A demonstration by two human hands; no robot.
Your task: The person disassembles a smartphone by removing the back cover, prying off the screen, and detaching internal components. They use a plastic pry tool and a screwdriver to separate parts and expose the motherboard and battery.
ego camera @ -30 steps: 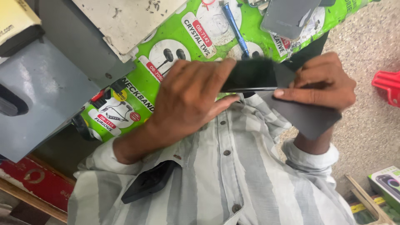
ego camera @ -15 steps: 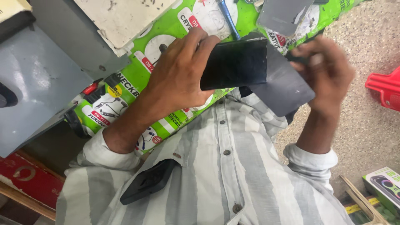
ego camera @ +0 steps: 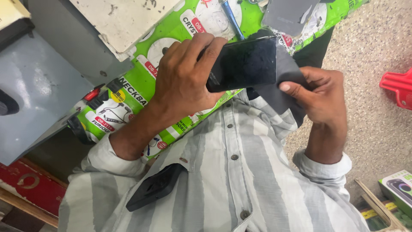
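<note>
My left hand (ego camera: 184, 77) grips a black phone (ego camera: 244, 62) by its left end, screen side up and dusty. My right hand (ego camera: 319, 96) pinches a dark grey cloth (ego camera: 279, 88) that lies under and beside the phone's right end. Both hands are held over my striped grey shirt (ego camera: 240, 180). A second black phone (ego camera: 156, 185) sticks out of the shirt's chest pocket.
A green printed mat (ego camera: 141, 86) covers the workbench behind the hands, with a blue pen (ego camera: 231, 19) and a grey phone back cover (ego camera: 289, 15) on it. A grey metal box (ego camera: 38, 86) stands left. A red plastic item (ego camera: 399, 88) and speckled floor lie right.
The phone has turned flatter toward me and my right hand has slid down to its right end with the cloth. The view has shifted slightly.
</note>
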